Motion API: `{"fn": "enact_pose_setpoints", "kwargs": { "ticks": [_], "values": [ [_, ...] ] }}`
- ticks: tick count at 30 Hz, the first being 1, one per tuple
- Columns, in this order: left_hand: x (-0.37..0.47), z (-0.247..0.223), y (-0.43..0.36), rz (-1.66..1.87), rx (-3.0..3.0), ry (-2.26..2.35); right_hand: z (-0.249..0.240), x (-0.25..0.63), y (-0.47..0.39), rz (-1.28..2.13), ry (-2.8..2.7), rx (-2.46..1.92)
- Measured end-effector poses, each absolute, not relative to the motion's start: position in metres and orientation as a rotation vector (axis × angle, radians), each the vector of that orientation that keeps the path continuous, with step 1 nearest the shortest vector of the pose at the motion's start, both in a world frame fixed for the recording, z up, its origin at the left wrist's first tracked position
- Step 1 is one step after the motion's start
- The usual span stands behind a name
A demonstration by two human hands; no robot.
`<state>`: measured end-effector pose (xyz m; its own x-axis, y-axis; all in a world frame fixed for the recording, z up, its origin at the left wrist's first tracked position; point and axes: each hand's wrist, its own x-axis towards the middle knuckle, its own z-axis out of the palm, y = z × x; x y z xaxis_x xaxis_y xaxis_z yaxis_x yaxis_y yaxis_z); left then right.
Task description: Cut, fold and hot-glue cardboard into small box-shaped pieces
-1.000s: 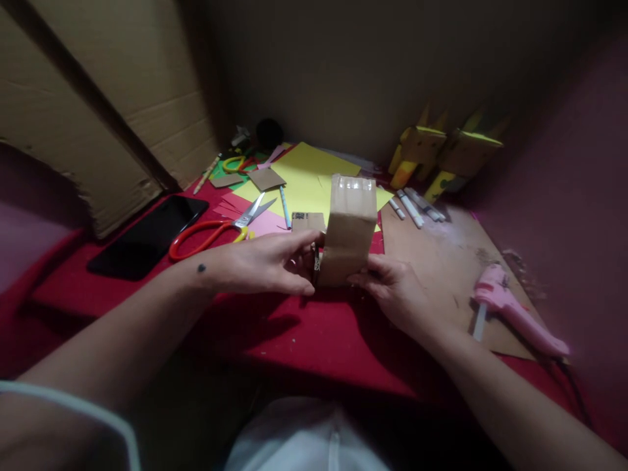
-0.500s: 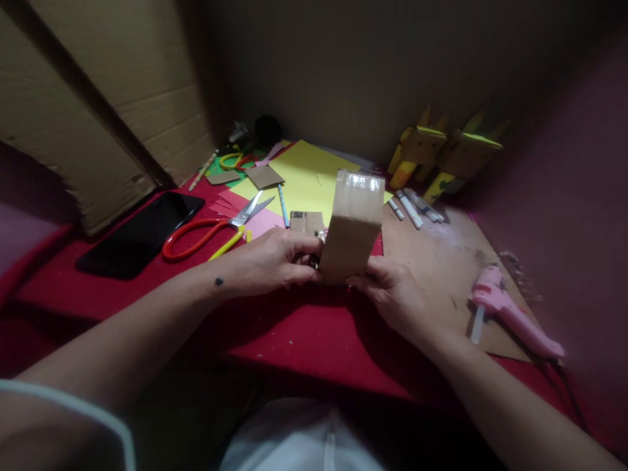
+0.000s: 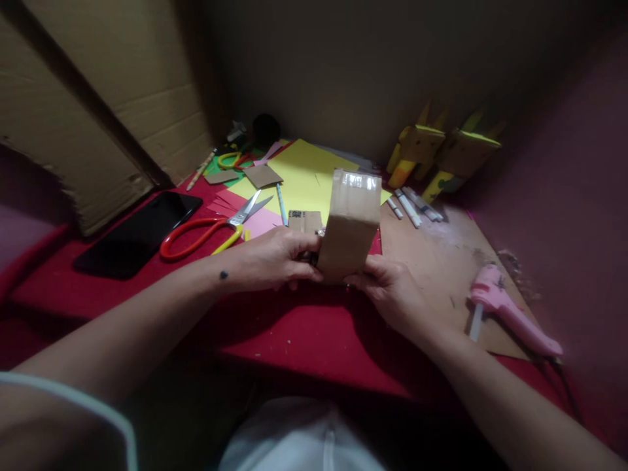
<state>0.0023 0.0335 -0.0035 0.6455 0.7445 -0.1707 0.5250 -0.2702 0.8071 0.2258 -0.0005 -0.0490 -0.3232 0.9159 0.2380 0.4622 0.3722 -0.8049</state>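
A brown cardboard box [image 3: 349, 229] stands upright near the front of the red-covered table [image 3: 304, 327], with shiny clear tape on its top end. My left hand [image 3: 284, 258] grips its lower left side, thumb and fingers bent against it; the fingertips are partly hidden. At the lower right edge, my right hand [image 3: 392, 284] pinches the box. Just behind my left hand lies a small cardboard piece [image 3: 305, 221] with dark print. Open scissors [image 3: 201, 237] with red and yellow handles rest left of my left hand.
A black phone [image 3: 140, 232] lies at the left. Yellow paper [image 3: 307, 173] and a blue pencil [image 3: 282, 204] are behind. To the right are white markers [image 3: 409, 208], a cardboard sheet [image 3: 432, 268] and a pink glue gun [image 3: 513, 311]. Two cardboard figures [image 3: 422, 147] [image 3: 466, 157] stand at the back.
The view has shifted very slightly. Both hands keep their hold on the box, which has barely moved.
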Motion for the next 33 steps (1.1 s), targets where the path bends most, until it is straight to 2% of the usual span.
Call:
{"fn": "enact_pose_setpoints", "kwargs": {
  "ticks": [8, 13, 33],
  "values": [
    [-0.002, -0.004, 0.030, 0.414, 1.811, 0.868, -0.049, 0.226, 0.000, 0.810, -1.957, -1.208],
    [-0.005, -0.003, 0.037, 0.355, 1.751, 0.775, -0.048, 0.225, 0.001, 0.821, -1.944, -1.216],
    [-0.004, -0.005, 0.046, 0.354, 1.664, 0.822, -0.049, 0.227, 0.000, 0.777, -1.961, -1.256]
  ]
}}
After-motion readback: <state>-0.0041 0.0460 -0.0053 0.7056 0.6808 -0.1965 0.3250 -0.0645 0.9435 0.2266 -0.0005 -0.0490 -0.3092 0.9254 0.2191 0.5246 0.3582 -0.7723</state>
